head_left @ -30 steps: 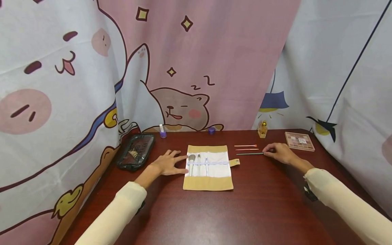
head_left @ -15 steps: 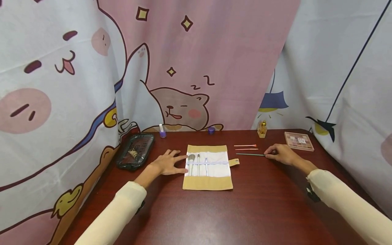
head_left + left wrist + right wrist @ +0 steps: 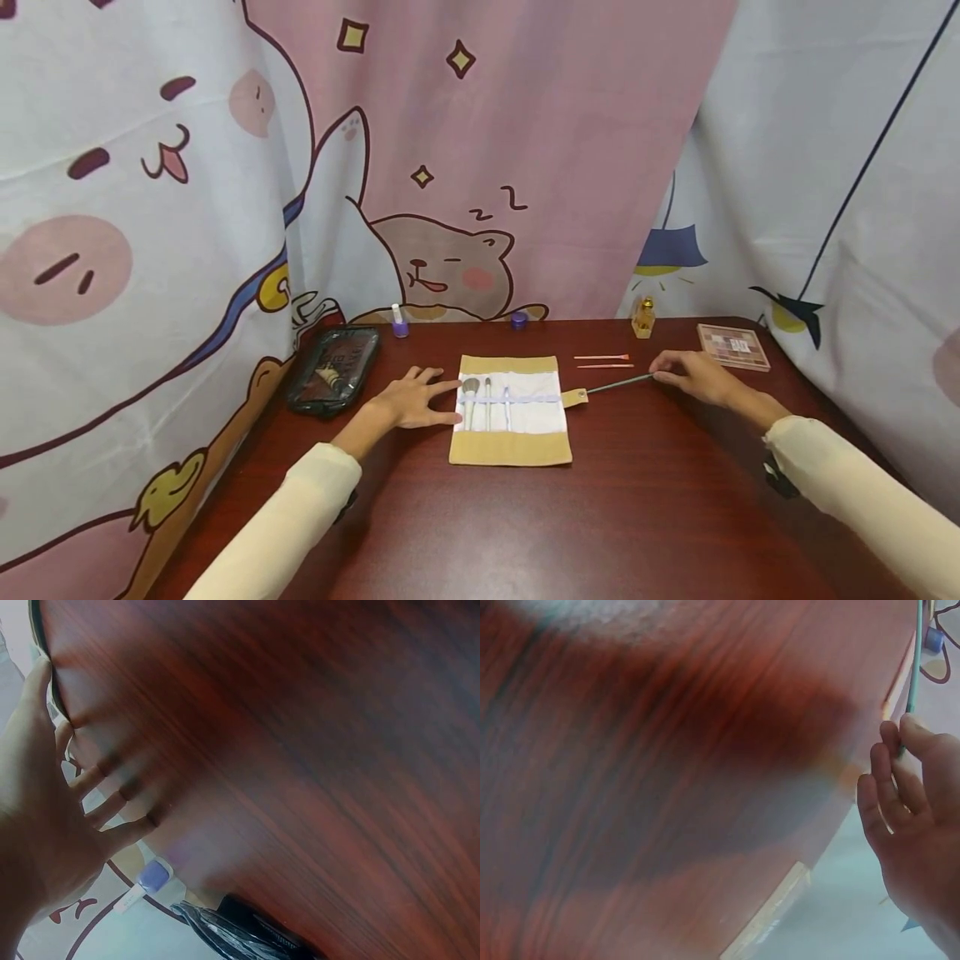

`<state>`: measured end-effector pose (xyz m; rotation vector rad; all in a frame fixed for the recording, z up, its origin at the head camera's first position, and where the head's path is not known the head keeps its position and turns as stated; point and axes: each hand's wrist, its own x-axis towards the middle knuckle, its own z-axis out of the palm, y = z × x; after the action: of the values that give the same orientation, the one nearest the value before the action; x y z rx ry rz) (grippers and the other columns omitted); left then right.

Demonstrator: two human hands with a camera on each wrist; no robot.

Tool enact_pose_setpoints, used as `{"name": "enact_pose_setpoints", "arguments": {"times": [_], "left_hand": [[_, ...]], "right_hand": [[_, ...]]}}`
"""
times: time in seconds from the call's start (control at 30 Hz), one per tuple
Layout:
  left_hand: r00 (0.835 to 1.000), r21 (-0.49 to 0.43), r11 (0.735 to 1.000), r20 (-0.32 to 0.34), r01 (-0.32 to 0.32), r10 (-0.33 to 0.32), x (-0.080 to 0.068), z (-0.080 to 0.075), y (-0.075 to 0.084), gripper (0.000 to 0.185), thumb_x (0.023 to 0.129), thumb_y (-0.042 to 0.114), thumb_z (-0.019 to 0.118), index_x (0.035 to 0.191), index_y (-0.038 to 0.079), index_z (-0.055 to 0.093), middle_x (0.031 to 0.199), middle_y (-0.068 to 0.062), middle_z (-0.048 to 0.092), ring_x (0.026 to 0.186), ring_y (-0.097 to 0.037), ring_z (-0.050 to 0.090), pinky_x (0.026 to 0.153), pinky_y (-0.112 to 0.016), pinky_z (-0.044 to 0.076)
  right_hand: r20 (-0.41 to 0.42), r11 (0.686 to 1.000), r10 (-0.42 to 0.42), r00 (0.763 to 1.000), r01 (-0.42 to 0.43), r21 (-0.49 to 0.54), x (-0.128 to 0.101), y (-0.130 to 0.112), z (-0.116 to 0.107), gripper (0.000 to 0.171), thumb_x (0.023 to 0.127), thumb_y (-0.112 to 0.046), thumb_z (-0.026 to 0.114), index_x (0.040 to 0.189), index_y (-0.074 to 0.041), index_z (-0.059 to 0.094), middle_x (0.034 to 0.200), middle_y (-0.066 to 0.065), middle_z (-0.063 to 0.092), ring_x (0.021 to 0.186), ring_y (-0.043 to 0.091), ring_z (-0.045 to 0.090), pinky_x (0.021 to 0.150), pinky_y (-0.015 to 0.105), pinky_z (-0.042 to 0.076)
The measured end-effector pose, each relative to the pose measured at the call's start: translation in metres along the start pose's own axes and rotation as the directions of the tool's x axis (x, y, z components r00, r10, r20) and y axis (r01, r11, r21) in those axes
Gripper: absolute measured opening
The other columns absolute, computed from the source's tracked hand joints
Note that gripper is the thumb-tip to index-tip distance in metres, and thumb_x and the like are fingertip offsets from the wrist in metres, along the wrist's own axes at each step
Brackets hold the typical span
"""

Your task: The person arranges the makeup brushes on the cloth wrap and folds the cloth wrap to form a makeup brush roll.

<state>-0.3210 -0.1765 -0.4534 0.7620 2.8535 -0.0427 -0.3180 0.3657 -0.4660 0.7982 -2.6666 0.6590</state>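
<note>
My right hand (image 3: 693, 377) pinches one end of a slim green makeup brush (image 3: 618, 384) between thumb and fingertips. The brush's other end points left, right by the snap tab of the yellow brush roll (image 3: 510, 450). In the right wrist view the green brush (image 3: 915, 667) sticks out past the thumb. The roll lies unfolded, with a fluffy brush (image 3: 469, 396) and two thinner brushes (image 3: 487, 400) upright under its strap on the left half. My left hand (image 3: 408, 400) lies with fingers spread, thumb and index finger touching the roll's left edge.
Two thin pink brushes (image 3: 604, 366) lie beyond the green one. A black clear-topped pouch (image 3: 333, 371) sits at left. Along the back stand nail polish (image 3: 399, 323), a purple jar (image 3: 518, 320) and a perfume bottle (image 3: 642, 318); an eyeshadow palette (image 3: 735, 347) lies at right.
The green brush, lying flat on the table before, is now angled, its left end swung toward the roll's tab. My right hand has shifted slightly right. My left hand has stayed put.
</note>
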Motion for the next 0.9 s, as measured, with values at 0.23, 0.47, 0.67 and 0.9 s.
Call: {"name": "enact_pose_setpoints", "arguments": {"times": [0.23,0.47,0.67,0.9], "left_hand": [[1.000,0.003,1.000,0.001,0.009,-0.009,0.001,0.002,0.000,0.086,0.088,0.087,0.044,0.161,0.044,0.035,0.167,-0.004,0.031,0.149,-0.034,0.032,0.106,-0.062,0.043],[1.000,0.000,1.000,-0.001,0.009,-0.009,0.001,0.002,0.000,0.085,0.088,0.087,0.045,0.161,0.044,0.035,0.167,-0.004,0.031,0.149,-0.035,0.032,0.106,-0.062,0.043],[1.000,-0.006,1.000,-0.001,0.002,-0.002,0.001,0.002,-0.001,0.085,0.089,0.086,0.046,0.161,0.044,0.035,0.168,-0.004,0.030,0.149,-0.035,0.032,0.105,-0.062,0.043],[1.000,-0.019,1.000,-0.006,-0.006,0.006,0.000,0.001,0.000,0.083,0.090,0.084,0.048,0.161,0.043,0.036,0.168,-0.005,0.031,0.149,-0.036,0.032,0.105,-0.063,0.043]], "right_hand": [[-0.041,1.000,-0.003,0.999,0.004,0.012,0.013,-0.011,-0.005,0.012,0.089,-0.009,0.082,0.099,-0.016,0.077,0.083,-0.012,0.075,0.078,0.008,0.068,0.070,0.036,0.051],[-0.088,0.987,0.041,0.995,-0.027,0.156,0.030,-0.034,-0.016,0.019,0.092,-0.008,0.080,0.110,-0.013,0.076,0.095,0.003,0.079,0.084,0.013,0.073,0.070,0.025,0.052],[-0.100,0.911,0.134,0.986,-0.082,0.405,0.045,-0.052,-0.020,0.033,0.097,-0.007,0.074,0.129,-0.005,0.067,0.112,0.018,0.075,0.096,0.004,0.072,0.077,0.018,0.055],[-0.135,0.825,0.139,0.981,-0.040,0.564,0.068,-0.072,-0.022,0.039,0.100,-0.002,0.067,0.137,0.003,0.055,0.116,0.030,0.071,0.091,0.014,0.076,0.072,0.027,0.059]]}}
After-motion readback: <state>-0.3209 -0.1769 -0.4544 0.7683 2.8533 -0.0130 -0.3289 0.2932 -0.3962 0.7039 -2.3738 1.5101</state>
